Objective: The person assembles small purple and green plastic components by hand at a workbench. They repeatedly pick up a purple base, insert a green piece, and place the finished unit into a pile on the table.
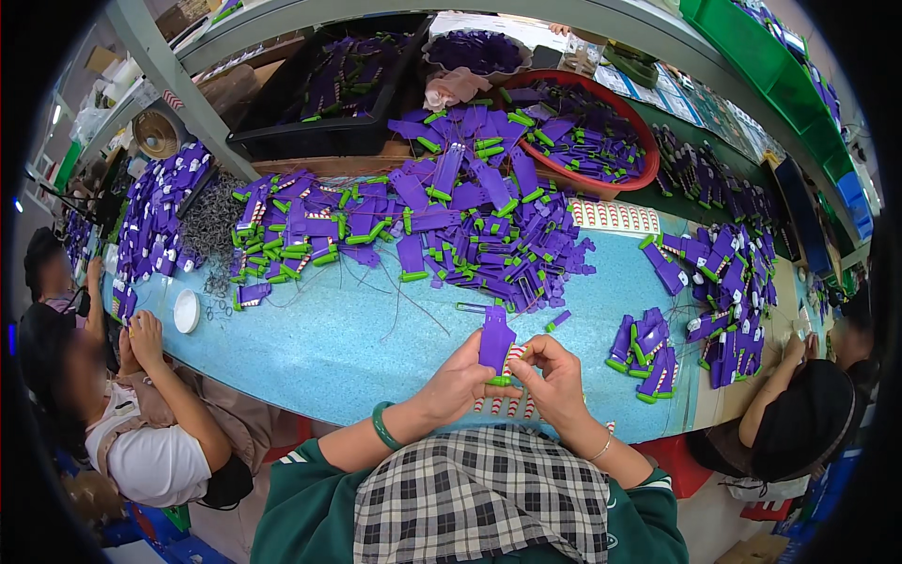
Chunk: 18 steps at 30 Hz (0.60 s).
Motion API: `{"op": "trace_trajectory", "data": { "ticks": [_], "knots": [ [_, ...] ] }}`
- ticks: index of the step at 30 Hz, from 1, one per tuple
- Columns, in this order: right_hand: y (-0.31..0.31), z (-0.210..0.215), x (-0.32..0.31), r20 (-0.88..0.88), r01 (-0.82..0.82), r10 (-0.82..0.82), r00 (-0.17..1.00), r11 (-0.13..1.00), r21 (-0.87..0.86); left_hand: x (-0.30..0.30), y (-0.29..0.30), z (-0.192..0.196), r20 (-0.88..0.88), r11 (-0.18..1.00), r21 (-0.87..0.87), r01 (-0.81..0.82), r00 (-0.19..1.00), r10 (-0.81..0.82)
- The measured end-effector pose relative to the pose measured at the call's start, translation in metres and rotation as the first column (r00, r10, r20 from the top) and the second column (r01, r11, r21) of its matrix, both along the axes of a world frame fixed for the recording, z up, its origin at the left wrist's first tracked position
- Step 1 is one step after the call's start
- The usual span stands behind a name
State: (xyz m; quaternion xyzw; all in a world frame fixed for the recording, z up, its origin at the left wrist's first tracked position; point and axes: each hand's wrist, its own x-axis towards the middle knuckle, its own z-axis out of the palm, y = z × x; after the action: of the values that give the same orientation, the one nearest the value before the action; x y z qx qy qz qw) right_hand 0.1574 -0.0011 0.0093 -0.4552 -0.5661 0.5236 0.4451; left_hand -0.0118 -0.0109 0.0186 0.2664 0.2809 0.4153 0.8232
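Observation:
Near the table's front edge, my left hand (455, 383) is closed on a flat purple plastic part (497, 338) with a bright green end piece toward me. My right hand (556, 378) pinches a small red-and-white striped sticker (514, 356) against the part's right side. Below my hands, more striped stickers (512, 407) lie in a row at the table edge. Just beyond the held part spreads a large heap of purple parts with green ends (507, 249). To the right of my right hand sits a smaller pile of such parts (646, 352).
Behind the heap stand a red basin (652, 155) and a black tray (272, 141), both holding purple parts. A sticker sheet (615, 216) lies before the basin. A white lid (187, 311) rests at left. People sit at both sides (155, 461); metal shelf rails cross above.

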Motion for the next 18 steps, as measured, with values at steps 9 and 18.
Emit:
{"op": "trace_trajectory", "data": {
  "ticks": [9, 18],
  "knots": [
    [-0.004, -0.003, 0.003, 0.065, 0.043, -0.046, 0.997, 0.998, 0.049, 0.003, -0.003, 0.001, -0.306, 0.961, 0.268, 0.06, 0.952, 0.025],
    [0.005, 0.012, 0.004, 0.349, -0.067, -0.081, 0.934, 0.918, 0.391, 0.004, -0.007, -0.006, -0.327, 0.882, 0.463, 0.088, 0.942, 0.078]
  ]
}}
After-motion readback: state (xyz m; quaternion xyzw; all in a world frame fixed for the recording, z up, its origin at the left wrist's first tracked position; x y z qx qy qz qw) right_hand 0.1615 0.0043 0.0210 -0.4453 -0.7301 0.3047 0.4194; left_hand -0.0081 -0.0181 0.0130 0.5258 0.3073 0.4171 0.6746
